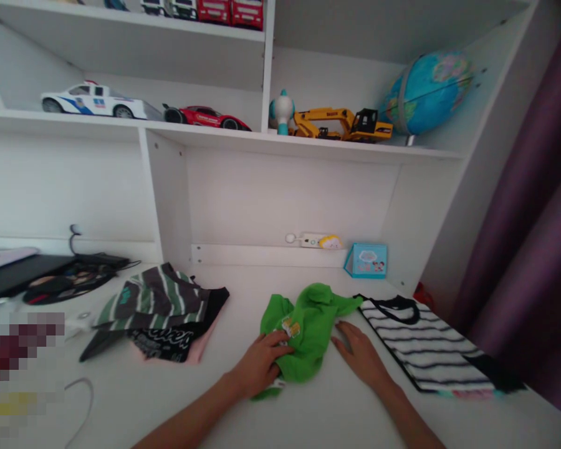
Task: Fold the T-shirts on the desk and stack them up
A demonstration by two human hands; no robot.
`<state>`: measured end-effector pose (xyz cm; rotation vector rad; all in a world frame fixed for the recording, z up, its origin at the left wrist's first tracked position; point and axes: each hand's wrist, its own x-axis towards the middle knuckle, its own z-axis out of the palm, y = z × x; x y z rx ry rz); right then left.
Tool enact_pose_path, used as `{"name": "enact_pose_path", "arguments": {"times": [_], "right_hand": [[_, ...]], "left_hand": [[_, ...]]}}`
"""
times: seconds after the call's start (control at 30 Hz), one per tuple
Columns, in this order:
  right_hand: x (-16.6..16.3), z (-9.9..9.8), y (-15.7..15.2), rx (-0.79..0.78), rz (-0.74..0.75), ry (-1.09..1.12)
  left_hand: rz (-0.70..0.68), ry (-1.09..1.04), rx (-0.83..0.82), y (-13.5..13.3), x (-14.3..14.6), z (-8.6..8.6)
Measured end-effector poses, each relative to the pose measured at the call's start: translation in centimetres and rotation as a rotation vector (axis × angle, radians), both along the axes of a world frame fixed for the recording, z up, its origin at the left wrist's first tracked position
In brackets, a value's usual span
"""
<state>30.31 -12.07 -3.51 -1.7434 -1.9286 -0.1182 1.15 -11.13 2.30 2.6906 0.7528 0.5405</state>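
Note:
A bright green garment (311,349) with a small yellow-orange print lies crumpled on the white tabletop (327,418) in front of me. My left hand (262,362) rests on its left side, the fingers laid over the cloth near the print and the thumb lower down. By the garment's right edge is my right hand (359,355), its fingers and thumb apart, with nothing in it. Right of that hand lies a flat folded white top with dark stripes (425,343), and a pink and teal edge shows beneath it. The green garment's upper right tip reaches the striped top's corner.
At left, a grey-green striped garment (159,299) lies on black and pink clothes. Behind it are dark cables (79,277). A blue desk calendar (369,260) and a power strip (311,239) sit at the back. The shelf above holds toy vehicles and a globe (430,93).

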Motion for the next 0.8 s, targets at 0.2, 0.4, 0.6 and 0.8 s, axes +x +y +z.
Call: {"name": "enact_pose_path", "arguments": {"times": [0.2, 0.4, 0.6, 0.8], "right_hand": [[0.2, -0.3, 0.1, -0.008, 0.001, 0.014], [0.1, -0.1, 0.1, 0.004, 0.007, -0.005], [-0.1, 0.1, -0.1, -0.005, 0.003, -0.016], [0.0, -0.1, 0.0, 0.044, 0.020, 0.030]], "left_hand": [[-0.008, 0.009, 0.001, 0.3, -0.1, -0.4], [-0.021, -0.009, -0.029, 0.2, -0.1, -0.2], [-0.004, -0.101, -0.115, -0.1, -0.2, -0.2], [0.049, -0.047, -0.089, -1.0, -0.9, 2.1]]}}
